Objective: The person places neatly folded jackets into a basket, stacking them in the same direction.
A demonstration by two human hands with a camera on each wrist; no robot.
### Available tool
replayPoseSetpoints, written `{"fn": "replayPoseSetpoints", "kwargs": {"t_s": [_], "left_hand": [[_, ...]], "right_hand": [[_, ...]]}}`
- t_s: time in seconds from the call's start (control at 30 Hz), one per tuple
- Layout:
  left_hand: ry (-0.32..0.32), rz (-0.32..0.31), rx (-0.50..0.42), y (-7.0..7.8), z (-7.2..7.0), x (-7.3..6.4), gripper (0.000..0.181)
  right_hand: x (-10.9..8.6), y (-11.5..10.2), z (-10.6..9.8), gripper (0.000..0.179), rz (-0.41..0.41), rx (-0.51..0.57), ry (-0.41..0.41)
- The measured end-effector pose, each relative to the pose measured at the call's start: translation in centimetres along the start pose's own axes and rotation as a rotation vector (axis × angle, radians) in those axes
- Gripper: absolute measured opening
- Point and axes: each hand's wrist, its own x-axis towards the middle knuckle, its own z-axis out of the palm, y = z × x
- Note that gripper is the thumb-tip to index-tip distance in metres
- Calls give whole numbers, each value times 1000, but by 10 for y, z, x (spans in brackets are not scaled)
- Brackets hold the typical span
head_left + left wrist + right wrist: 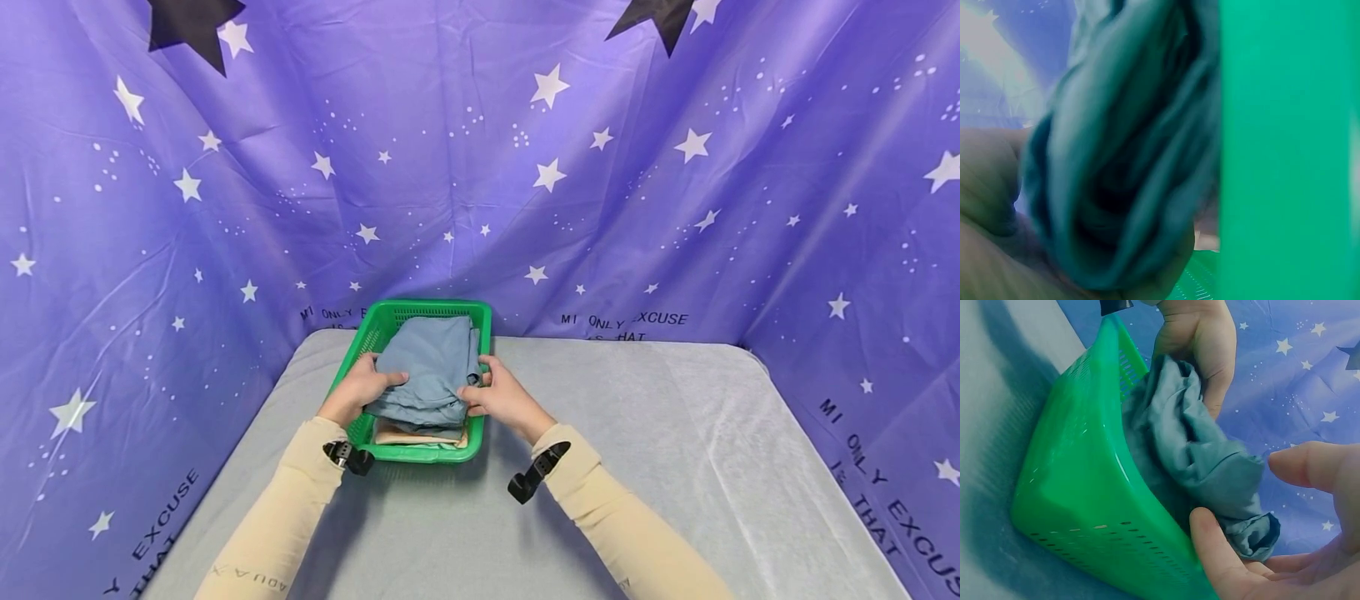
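Note:
A folded blue-grey garment (pixel 429 354) lies in the upper part of a green plastic basket (pixel 431 455). My left hand (pixel 357 393) grips its left edge, thumb on top and fingers round the fold, as the left wrist view shows close up. At the opposite edge, my right hand (pixel 512 402) holds the garment between thumb and fingers. The right wrist view shows one right fingertip (pixel 1205 520) right at the basket rim, beside the loose folds (pixel 1210 456). Beneath the garment, peach-coloured folded cloth (pixel 392 437) shows at the near end of the basket.
The basket stands on a grey cloth-covered table (pixel 637 433), left of its middle and close to the back edge. A purple star-printed curtain (pixel 465 208) encloses the back and both sides. Black straps with small devices (pixel 528 483) sit on both wrists.

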Motion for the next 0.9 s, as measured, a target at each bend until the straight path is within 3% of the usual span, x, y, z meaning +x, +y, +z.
{"fn": "replayPoseSetpoints", "kwargs": {"t_s": [0.1,0.2,0.4,0.63,0.9], "left_hand": [[24,24,57,1,2,0,88],[40,59,106,1,4,0,90],[45,116,282,0,4,-2,74],[20,118,392,0,9,-3,66],[-21,101,535,1,13,-8,58]], "right_hand": [[-4,-2,-1,84,8,-71,0],[-8,-5,-1,77,-7,-216,7],[-11,-5,4,61,-105,-502,37],[-11,3,9,46,-199,-726,45],[-7,20,14,42,-256,-926,64]]}}
